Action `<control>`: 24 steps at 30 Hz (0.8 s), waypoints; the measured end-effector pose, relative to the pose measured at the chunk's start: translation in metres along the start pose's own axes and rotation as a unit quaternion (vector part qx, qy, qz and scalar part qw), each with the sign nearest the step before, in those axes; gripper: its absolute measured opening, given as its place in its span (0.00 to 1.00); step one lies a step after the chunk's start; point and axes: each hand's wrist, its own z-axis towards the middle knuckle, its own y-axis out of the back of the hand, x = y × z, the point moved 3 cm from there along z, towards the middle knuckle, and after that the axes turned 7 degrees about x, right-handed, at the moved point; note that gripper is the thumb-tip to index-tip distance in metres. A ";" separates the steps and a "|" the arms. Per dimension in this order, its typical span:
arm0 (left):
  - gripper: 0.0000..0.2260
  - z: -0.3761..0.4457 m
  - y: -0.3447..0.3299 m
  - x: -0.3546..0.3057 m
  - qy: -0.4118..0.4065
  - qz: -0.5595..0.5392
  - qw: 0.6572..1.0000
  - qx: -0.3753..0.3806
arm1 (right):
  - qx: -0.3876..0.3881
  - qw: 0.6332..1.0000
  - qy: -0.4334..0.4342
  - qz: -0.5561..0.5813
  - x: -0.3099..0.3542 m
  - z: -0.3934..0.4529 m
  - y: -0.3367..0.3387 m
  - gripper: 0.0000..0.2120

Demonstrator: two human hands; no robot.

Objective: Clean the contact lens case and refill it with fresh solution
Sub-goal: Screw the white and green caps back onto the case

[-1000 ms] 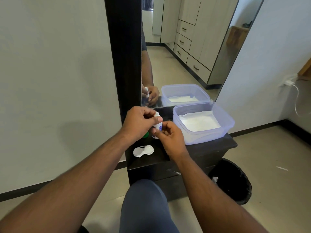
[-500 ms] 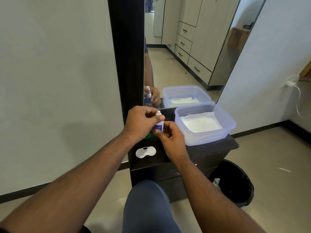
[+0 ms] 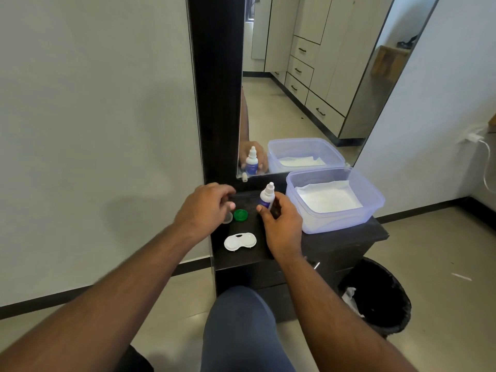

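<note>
Lens case (image 3: pixel 240 241) sat open on the dark shelf top (image 3: pixel 346 234), both wells facing up, just near-side and left of the right hand (image 3: pixel 281 226) and near-side of the left hand (image 3: pixel 206 210). Its green cap (image 3: pixel 240 215) lay flat just right of the left hand's fingertips; a second, clear-looking cap (image 3: pixel 227 218) was half hidden under those fingers. Right hand was wrapped around the solution bottle (image 3: pixel 266 196), holding it upright, nozzle bare, no cap on it. Left hand hovered spread and loose over the shelf, gripping nothing I could see; whether it had just set the bottle cap down couldn't be told, though a small white piece (image 3: pixel 244 178) sat by the mirror edge beyond it. Lidless plastic tub (image 3: pixel 375 200) lined with white paper (image 3: pixel 327 197) stood right of the right hand, touching nothing; bin (image 3: pixel 381 291) on the floor below it. Judgement: bottle was opened, dispensing step was in hand. Next move likely needed the bottle tipped over each well in turn, squeezed gently, with the left hand steadying the case since it's light and would skate.
</note>
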 end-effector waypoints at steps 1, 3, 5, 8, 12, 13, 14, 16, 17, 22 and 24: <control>0.13 -0.002 -0.001 0.004 0.004 0.015 1.000 -0.009 | -0.001 1.000 0.000 -0.015 0.001 0.000 -0.001 0.10; 0.14 -0.005 -0.002 0.008 0.019 0.035 0.999 -0.001 | 0.008 0.999 -0.004 -0.046 0.001 0.000 -0.004 0.09; 0.20 -0.004 -0.004 0.009 0.041 0.044 0.998 0.029 | 0.011 0.998 -0.012 -0.069 -0.001 0.001 -0.005 0.08; 0.23 0.003 -0.007 0.010 0.065 0.050 0.994 0.070 | 0.014 0.996 -0.030 -0.088 -0.001 0.002 -0.006 0.08; 0.19 0.009 -0.011 0.011 0.079 0.054 0.989 0.111 | -0.013 0.998 -0.023 -0.048 0.004 -0.006 -0.001 0.10; 0.18 0.009 -0.012 0.011 0.079 0.059 0.989 0.113 | -0.041 0.999 -0.019 -0.027 0.004 -0.009 0.002 0.12; 0.17 0.009 -0.012 0.011 0.080 0.060 0.989 0.111 | -0.068 0.998 -0.009 -0.006 0.004 -0.013 0.005 0.13; 0.15 0.008 -0.010 0.012 0.083 0.048 0.990 0.100 | -0.068 0.997 0.031 0.037 0.003 -0.021 0.007 0.08; 0.13 0.006 -0.009 0.013 0.085 0.032 0.992 0.090 | -0.036 0.997 0.052 0.051 0.002 -0.024 0.007 0.06; 0.05 -0.023 0.007 0.018 0.069 -0.156 0.985 -0.039 | 0.161 0.982 0.088 0.043 -0.003 -0.025 0.012 0.11; 0.08 -0.042 0.011 0.016 0.050 -0.188 0.978 -0.074 | 0.233 0.970 0.072 0.024 -0.003 -0.021 0.016 0.15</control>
